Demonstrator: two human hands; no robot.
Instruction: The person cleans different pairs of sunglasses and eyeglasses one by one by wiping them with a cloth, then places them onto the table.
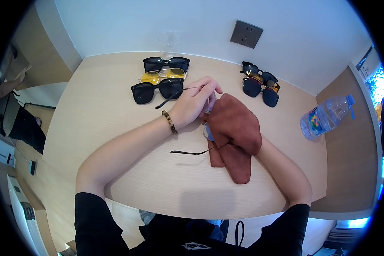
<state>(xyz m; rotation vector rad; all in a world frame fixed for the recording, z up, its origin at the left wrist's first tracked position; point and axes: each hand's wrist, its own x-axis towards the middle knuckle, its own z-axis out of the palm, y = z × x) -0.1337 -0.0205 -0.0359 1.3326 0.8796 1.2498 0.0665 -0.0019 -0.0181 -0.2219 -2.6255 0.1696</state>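
My left grip (196, 100) is closed on the glasses (208, 132), fingers bent about the frame at the near left edge of the cloth (235, 123). My right grip is buried under that cloth; only my wrist comes out on its right side, so I cannot tell how those fingers are set. The glasses are held above the tabletop (149, 179), one clear lens peeping out at the cloth's left edge and the rest of the front hidden by cloth and fingers. One earpiece (194, 153) sticks out to the left of the cloth's lower half, the other (170, 99) reaches past my left hand, farther left of the cloth.

I judge the glasses to be very light, with thin wire that would bend if I squeezed or twisted. The lenses look smooth and likely slippery (and quick to take a fingerprint), so I'd hold by the rim or the bridge, never by a lone earpiece, which could strain the hinge. The cloth seems soft and limp, with a suede-like look; it should fold wherever I pinch it and cushion my fingers against the lens. Beyond the cloth, to its left, sunglasses (143, 94) rest out of my way.
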